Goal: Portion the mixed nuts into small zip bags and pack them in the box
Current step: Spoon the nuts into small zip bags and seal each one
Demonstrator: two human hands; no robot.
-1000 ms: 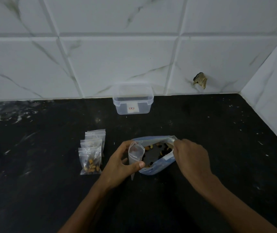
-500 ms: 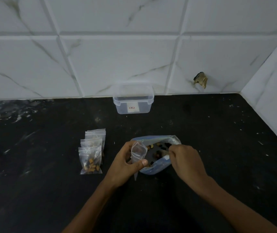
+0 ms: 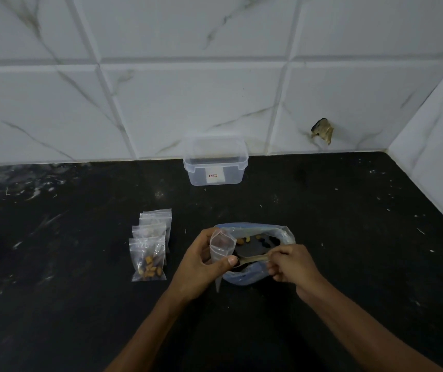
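Observation:
A large clear bag of mixed nuts [image 3: 282,234] with a bluish underside lies open on the black counter. My left hand [image 3: 201,264] pinches a small empty zip bag [image 3: 221,244] upright at the large bag's left edge, its mouth open. My right hand [image 3: 292,267] grips the handle of a pale spoon [image 3: 252,259], whose bowl points left and sits by my left thumb just below the small bag. Several small zip bags [image 3: 150,248] lie stacked to the left; the front one holds nuts. An open clear plastic box [image 3: 216,167] stands at the back by the wall.
The black stone counter [image 3: 349,224] meets a white tiled wall at the back and on the right. A chipped hole [image 3: 322,130] marks the back wall.
My right hand has left the large bag's right rim and come nearer and leftward, and the spoon now shows, pointing at the small bag. My left hand has raised the small bag slightly.

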